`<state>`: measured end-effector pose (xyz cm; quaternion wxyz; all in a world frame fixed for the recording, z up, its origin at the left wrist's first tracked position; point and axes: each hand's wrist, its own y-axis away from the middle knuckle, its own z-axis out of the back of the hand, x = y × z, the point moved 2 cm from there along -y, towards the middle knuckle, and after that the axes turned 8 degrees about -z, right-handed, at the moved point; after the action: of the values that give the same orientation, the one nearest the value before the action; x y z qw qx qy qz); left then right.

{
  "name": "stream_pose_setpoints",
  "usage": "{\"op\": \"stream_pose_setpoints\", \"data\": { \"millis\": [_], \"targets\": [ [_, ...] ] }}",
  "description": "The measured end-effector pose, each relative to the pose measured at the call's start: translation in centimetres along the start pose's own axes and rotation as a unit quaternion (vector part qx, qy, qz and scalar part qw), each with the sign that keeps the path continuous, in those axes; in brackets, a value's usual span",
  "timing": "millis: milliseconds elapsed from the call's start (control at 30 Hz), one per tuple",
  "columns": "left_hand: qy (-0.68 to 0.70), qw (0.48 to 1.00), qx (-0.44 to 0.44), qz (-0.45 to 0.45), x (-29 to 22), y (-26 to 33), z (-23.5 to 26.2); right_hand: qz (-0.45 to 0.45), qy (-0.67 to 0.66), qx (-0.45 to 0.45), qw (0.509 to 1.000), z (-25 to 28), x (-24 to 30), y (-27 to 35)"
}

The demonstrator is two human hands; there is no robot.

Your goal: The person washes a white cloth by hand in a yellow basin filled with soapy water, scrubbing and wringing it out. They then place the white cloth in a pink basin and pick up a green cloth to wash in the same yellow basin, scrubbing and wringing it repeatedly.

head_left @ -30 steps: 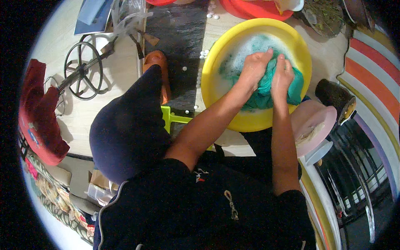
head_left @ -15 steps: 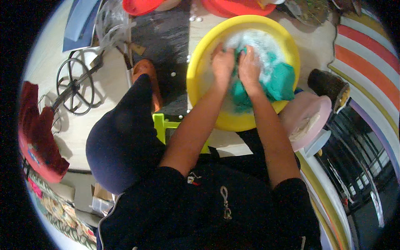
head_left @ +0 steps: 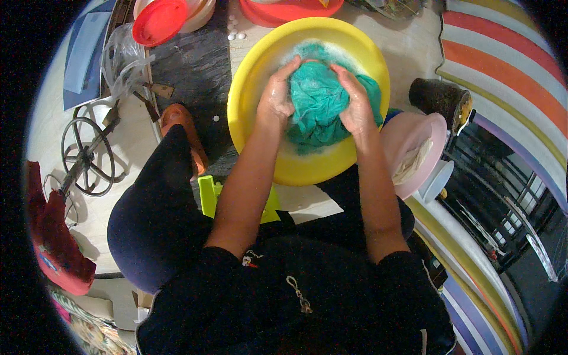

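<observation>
A wet green cloth point(head_left: 319, 100) lies bunched up in a round yellow basin point(head_left: 251, 133) with white suds around it. On the cloth's left side, my left hand point(head_left: 278, 92) presses in, thumb and fingers curved about its edge. My right hand point(head_left: 356, 103) grips the opposite side, its fingers bent over the cloth. Between them the cloth bulges upward in a rounded heap. Some of my fingertips are hidden behind or under the fabric.
Right of the basin stands a pink tub point(head_left: 435, 139) holding pale cloth, by a dark pot point(head_left: 438, 100). Red containers are at the far side. A green plastic stool point(head_left: 208, 192) shows near my left forearm. A wheel-shaped metal stand point(head_left: 87, 157) is at the left.
My hands have moved apart and now clasp the green cloth from both sides. The cloth has come up between them, gathered into a heap. The whole view has shifted slightly.
</observation>
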<state>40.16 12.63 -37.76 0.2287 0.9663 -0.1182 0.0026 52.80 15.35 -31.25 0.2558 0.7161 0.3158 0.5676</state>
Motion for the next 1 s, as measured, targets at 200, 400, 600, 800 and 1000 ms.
{"op": "stream_pose_setpoints", "data": {
  "millis": [200, 400, 600, 800, 1000],
  "targets": [
    [-0.127, 0.988, -0.05, -0.079, -0.4, -0.2, 0.1, 0.01, 0.062, 0.022, 0.998, -1.6, 1.6, 2.1],
    [-0.231, 0.965, -0.009, -0.121, -1.6, 0.0, -1.2, -0.01, 0.136, 0.078, 0.988, -0.8, 3.0, 3.9],
    [-0.257, 0.966, -0.034, -0.011, -1.1, 1.0, -2.4, 0.104, 0.262, -0.065, 0.957, 1.4, 2.0, 3.8],
    [-0.2, 0.963, -0.157, -0.086, 4.3, 1.9, -0.4, 0.431, 0.547, -0.101, 0.711, -4.7, -1.8, 5.0],
    [-0.403, 0.899, -0.154, -0.073, 4.5, 3.0, -3.7, 0.253, 0.424, -0.246, 0.834, -2.6, -0.3, 1.8]
  ]
}}
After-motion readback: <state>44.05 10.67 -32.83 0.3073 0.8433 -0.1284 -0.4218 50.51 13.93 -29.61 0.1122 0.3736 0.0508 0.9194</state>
